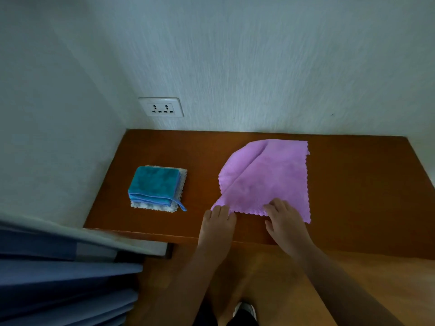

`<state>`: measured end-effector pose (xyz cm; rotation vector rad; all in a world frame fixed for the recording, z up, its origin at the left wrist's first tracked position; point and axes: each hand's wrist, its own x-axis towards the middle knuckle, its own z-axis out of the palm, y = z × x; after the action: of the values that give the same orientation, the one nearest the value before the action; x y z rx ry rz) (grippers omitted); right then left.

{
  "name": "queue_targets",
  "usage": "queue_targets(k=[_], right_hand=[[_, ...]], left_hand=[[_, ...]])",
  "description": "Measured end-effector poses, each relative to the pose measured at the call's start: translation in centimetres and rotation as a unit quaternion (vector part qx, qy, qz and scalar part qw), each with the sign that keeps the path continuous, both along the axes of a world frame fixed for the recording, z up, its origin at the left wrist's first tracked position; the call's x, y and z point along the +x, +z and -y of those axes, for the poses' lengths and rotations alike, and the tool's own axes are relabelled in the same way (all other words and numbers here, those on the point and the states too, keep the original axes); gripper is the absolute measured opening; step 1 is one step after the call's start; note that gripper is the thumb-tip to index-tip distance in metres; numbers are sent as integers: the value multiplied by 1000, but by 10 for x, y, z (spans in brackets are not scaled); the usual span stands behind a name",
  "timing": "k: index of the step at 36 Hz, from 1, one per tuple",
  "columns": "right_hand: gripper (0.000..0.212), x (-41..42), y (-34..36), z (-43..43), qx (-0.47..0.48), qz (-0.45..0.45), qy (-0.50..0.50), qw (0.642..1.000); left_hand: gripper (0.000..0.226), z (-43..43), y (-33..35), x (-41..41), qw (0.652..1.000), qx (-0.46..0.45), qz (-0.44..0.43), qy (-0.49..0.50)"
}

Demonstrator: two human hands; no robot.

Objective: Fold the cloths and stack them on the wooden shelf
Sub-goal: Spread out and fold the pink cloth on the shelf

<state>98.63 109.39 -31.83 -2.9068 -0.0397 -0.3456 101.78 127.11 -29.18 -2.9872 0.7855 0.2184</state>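
Pink cloth (266, 180) lies spread and creased on the right of the wooden shelf (353, 184), not yet folded. Well apart, at the left, a folded teal cloth (153, 182) sits on a folded white cloth (155, 207): two judged done, one left to fold and stack. Right hand (283, 218) rests its fingers on the pink cloth's near edge, thumb clear. Left hand (219, 218) covers the near-left corner; pinching or pressing, cannot tell.

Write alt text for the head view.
Two bare hands work a purple cloth spread on a wooden shelf: the left hand holds its near left corner, the right hand touches its near edge. To the left sits a folded teal cloth on a folded white cloth; a wall socket is above.
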Motion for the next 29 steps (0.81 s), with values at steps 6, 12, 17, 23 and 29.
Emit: queue_targets(k=[6, 12, 17, 23, 29], right_hand=[[37, 15, -2, 4, -68, -22, 10, 997], [28, 25, 12, 4, -4, 2, -18, 1000], [25, 27, 39, 6, 40, 54, -22, 998], [25, 28, 69, 22, 13, 58, -46, 997], [29, 29, 82, 33, 4, -97, -92, 991]], left_hand=[[43, 21, -9, 16, 998, -59, 6, -3], [51, 33, -6, 21, 998, -65, -11, 20], [27, 44, 15, 29, 994, -80, -22, 76], [30, 43, 48, 48, 984, -130, -21, 123], [27, 60, 89, 61, 971, -162, -91, 149]])
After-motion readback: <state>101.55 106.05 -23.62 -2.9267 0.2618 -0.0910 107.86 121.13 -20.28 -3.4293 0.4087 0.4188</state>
